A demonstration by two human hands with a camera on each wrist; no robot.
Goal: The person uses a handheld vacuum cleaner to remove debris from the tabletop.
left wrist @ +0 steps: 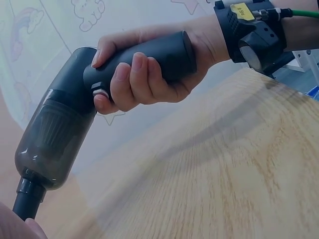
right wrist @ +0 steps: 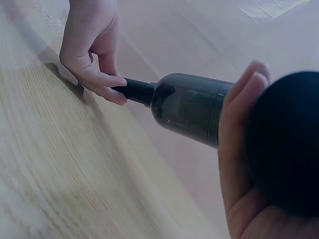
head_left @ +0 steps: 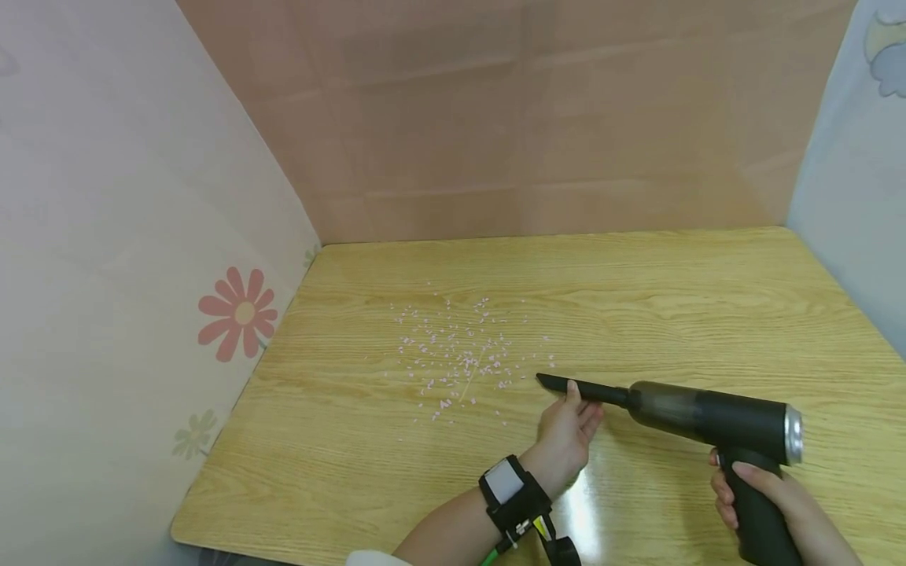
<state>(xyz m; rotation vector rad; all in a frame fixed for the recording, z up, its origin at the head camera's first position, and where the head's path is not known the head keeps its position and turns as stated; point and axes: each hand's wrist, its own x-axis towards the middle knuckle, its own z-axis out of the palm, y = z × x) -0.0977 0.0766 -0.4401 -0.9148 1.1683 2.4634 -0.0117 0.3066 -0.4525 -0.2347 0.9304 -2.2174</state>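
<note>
A black handheld vacuum cleaner (head_left: 739, 420) with a smoky see-through dust cup (left wrist: 52, 137) is held above the table. My right hand (head_left: 771, 499) grips its handle, fingers curled round it; the left wrist view also shows that right hand (left wrist: 142, 82). Thumb and fingers of my left hand (head_left: 566, 436) pinch the slim crevice nozzle (head_left: 598, 393), which the right wrist view shows from the other side, with the left hand (right wrist: 92, 55) at its end. The nozzle's tip points left, towards scattered white paper bits (head_left: 453, 354) on the tabletop.
The wood-grain table (head_left: 297, 440) carries the bits left of its middle. A thin pale strip lies among them. A brown sheet (head_left: 538, 118) rises behind the table, and pale printed walls (head_left: 106, 236) stand at both sides. Each wrist camera's strap stays on the arm.
</note>
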